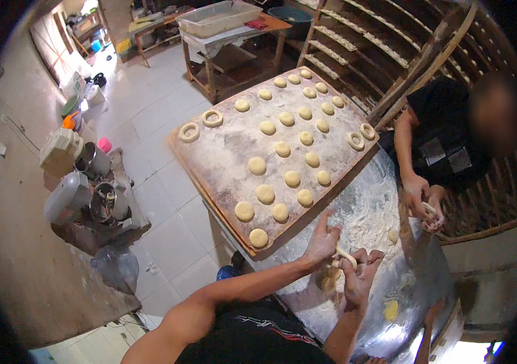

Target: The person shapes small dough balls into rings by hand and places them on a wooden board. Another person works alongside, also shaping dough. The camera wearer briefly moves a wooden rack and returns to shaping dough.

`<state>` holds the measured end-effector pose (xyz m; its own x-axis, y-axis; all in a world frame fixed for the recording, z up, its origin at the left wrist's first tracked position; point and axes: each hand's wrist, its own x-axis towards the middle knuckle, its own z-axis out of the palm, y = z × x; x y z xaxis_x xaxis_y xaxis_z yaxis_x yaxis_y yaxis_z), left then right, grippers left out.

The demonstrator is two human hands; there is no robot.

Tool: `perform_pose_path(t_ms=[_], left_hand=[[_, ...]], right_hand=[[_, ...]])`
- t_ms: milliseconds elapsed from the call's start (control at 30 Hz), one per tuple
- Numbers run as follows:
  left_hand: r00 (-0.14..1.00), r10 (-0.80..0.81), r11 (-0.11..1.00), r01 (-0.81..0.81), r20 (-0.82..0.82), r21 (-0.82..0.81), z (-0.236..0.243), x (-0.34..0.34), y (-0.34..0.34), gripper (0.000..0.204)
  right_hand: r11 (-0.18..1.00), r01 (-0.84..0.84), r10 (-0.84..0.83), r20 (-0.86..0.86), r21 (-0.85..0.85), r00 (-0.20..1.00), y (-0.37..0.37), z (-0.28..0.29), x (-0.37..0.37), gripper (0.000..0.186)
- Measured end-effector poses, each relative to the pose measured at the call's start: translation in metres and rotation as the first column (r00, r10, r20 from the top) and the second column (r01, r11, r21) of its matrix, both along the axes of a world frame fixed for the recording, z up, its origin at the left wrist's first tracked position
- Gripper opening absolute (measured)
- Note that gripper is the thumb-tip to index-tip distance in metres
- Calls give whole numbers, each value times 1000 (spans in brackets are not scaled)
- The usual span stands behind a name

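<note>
My left hand (322, 246) and my right hand (360, 276) both grip a pale rope of dough (345, 256) above the floured metal tabletop (364, 215); part of it is hidden by my fingers. Beyond them lies a floured wooden board (210, 161) bearing several flat round dough pieces (264, 193) and several dough rings (212, 118) at its left and right sides. A small yellow dough patch (390, 310) lies on the metal to the right of my hands.
At right a co-worker (446, 145) holds dough in two hands, beside wooden racks (355, 45) of dough strips. Another person's arm (428, 324) shows lower right. Behind are a wooden table (210, 60) and plastic tub (216, 18); mixers (67, 197) and a water jug (113, 267) stand left.
</note>
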<state>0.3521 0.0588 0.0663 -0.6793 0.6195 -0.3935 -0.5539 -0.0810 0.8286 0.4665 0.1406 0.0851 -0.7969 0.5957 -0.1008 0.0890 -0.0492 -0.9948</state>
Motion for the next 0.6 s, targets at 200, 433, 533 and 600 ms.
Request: perform_pose_path(t_ms=[200,433,533,600], left_hand=[[310,468,874,-302,-828,381,-29,41,8,51],[527,485,868,-383,-698,315,-14,77,-5,39],[385,428,871,-416,-818,260,-6,82,-16,35],[782,470,882,-425,-409,201,-5,79,-23,26]], right_hand=[[958,-183,158,-127,-220,979,-9,-4,23,58],[940,-240,183,-235,-242,955,-12,2,42,49],[918,-290,189,-345,-270,920,-14,8,47,43],[930,-159,104,-177,-332,979,-16,7,47,37]])
